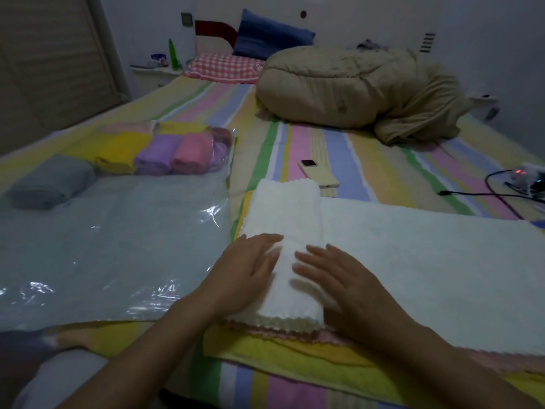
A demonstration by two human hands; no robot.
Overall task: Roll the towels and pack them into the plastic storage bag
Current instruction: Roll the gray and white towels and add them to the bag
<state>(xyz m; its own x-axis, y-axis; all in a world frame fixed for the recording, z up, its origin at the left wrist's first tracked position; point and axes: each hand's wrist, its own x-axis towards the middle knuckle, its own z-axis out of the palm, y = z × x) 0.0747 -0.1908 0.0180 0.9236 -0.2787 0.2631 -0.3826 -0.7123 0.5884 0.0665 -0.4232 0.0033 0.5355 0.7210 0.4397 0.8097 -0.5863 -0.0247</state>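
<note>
Left hand (pixel 250 267) and right hand (pixel 339 278) rested flat on the rolled section of the white towel (pixel 283 208), fingers straight, gripping nothing. The unrolled portion extended toward 3 o'clock. The plastic storage bag (pixel 118 246) lay at 9 o'clock, with rolled towels (pixel 177 152) at its 12 o'clock end.

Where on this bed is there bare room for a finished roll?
Bare sheet between quilt and white towel, right of the device; also the plastic bag, its flat near half. Crowded: rolled towels at its far end, cables far right.

Dim, bluish room; glare on plastic bag (pixel 112 249); wide-angle bending at edges; soft focus.
</note>
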